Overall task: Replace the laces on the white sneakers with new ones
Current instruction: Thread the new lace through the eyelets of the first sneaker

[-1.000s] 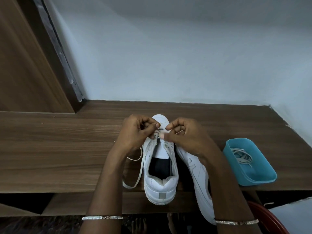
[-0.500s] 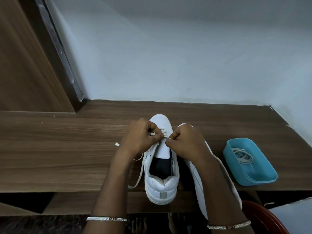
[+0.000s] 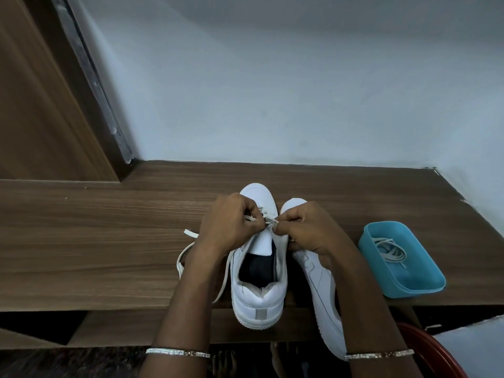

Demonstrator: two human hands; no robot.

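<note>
Between the left hand (image 3: 226, 225) and the right hand (image 3: 308, 230) we see a sneaker (image 3: 259, 298) that is plain white, with a small grey tab (image 3: 261, 314) on its heel and a dark navy inside. Under the right hand the second sneaker (image 3: 324, 304) is also white, without pattern. The lace (image 3: 191, 233) that both hands pinch is off-white. To the right of the right hand the tray (image 3: 425, 282) is turquoise blue, and the spare laces (image 3: 390, 252) in it are pale grey-white. The table (image 3: 95, 241) under the hands shows brown wood grain in long streaks. The left bangle (image 3: 177, 352) and the right bangle (image 3: 379, 354) are silver. Beyond the hands the wall (image 3: 300, 91) is pale blue-grey.
</note>
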